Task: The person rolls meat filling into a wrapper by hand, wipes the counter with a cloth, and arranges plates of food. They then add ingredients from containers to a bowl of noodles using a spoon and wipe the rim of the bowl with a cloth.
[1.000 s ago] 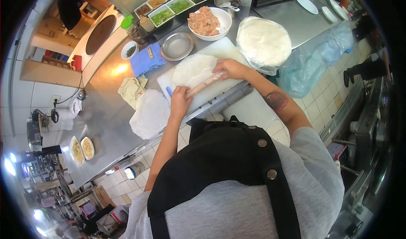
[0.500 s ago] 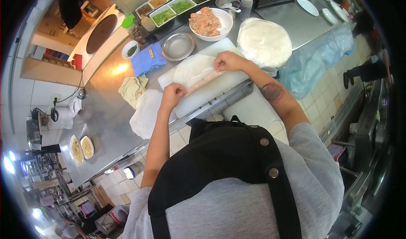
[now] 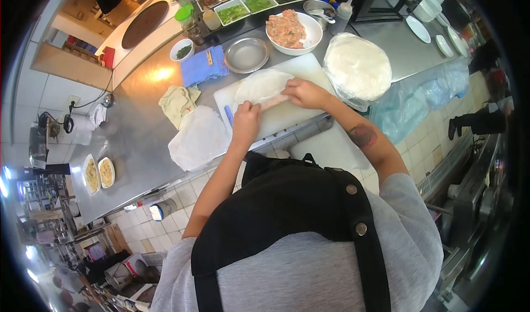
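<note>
A thin, pale round dough sheet (image 3: 259, 83) lies on a white cutting board (image 3: 302, 66). Pinkish meat filling (image 3: 273, 102) runs in a strip along its near edge, partly wrapped by the dough. My left hand (image 3: 247, 120) is closed at the strip's left end, its fingertips pinching the dough. At the other end my right hand (image 3: 306, 94) pinches the dough edge too. Beside my left wrist a blue handle (image 3: 228, 115) rests on the board; what it belongs to is hidden. A white bowl (image 3: 314, 28) of raw minced meat (image 3: 286, 28) stands behind the board.
Stacked dough sheets (image 3: 359, 66) sit right of the board, another sheet (image 3: 201, 138) left. Behind are a metal plate (image 3: 247, 55), blue cloth (image 3: 203, 66) and trays of chopped greens (image 3: 258, 3). Two filled dishes (image 3: 106, 172) stand far left; a plastic bag (image 3: 417, 99) hangs right.
My hands have come closer together along the filling strip, the left one moving inward. The blue handle now shows beside it. The whole view has shifted slightly.
</note>
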The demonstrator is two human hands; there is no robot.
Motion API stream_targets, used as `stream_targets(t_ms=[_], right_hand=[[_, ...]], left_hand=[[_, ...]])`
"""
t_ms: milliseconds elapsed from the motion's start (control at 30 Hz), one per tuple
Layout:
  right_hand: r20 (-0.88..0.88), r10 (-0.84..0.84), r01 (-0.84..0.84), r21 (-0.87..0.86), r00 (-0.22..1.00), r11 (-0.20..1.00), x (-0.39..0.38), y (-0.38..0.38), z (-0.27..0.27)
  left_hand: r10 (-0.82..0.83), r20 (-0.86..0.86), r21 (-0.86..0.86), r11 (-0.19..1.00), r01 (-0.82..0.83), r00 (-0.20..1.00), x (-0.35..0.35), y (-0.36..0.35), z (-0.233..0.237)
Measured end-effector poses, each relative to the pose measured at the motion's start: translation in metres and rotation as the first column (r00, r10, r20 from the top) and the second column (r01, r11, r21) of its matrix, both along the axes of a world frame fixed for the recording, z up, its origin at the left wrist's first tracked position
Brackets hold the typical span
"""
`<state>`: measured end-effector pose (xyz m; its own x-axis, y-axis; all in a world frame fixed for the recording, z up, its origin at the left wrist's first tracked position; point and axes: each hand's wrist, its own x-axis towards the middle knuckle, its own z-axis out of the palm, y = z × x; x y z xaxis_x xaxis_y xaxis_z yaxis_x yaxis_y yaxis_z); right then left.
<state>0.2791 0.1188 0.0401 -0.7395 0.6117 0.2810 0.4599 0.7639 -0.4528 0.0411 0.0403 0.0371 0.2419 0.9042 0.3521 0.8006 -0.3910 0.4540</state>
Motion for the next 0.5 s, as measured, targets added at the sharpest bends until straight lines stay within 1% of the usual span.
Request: stream_targets(t_ms=[67,100,133,167,267,333,400,500], right_hand=[[0.003,0.012,-0.012,0.03,1.0,0.999,-0.006,-0.006,0.002],[-0.013,0.045,-0.044,0.042,0.999,0.998,-0.015,-0.008,0.003],[-0.029,0.076,-0.075,0.054,0.997,0.996,-0.022,-0.007,0.002],[-0.026,0.074,-0.073,0.054,0.997,0.996,-0.029,-0.006,0.001],[-0.001,0.109,-0.109,0.008,0.994,0.994,-0.039,-0.002,-0.002],[0.065,0.049,-0.041,-0.121,0.997,0.992,-0.031,0.0,0.003],[0.065,0.031,-0.024,-0.113,0.997,0.993,-0.016,0.004,0.001],[0.055,0.005,0.001,-0.108,0.998,0.994,0.003,0.006,0.003]], left_hand=[[-0.009,-0.008,-0.009,1.0,0.009,1.0,0.003,-0.002,0.006],[-0.01,-0.005,-0.01,1.0,0.01,1.0,0.003,-0.002,0.005],[-0.01,-0.048,-0.014,1.0,0.01,0.999,0.004,0.0,0.003],[-0.011,-0.09,-0.017,1.0,0.009,0.996,0.004,0.002,0.001],[-0.02,-0.085,-0.018,1.0,0.019,0.996,0.004,0.005,-0.005],[-0.02,-0.068,-0.032,0.999,0.018,0.997,0.0,0.005,-0.006],[-0.013,-0.048,-0.047,0.999,0.011,0.999,-0.004,0.004,-0.007],[0.014,-0.026,-0.014,1.0,-0.015,1.0,-0.011,-0.001,-0.007]])
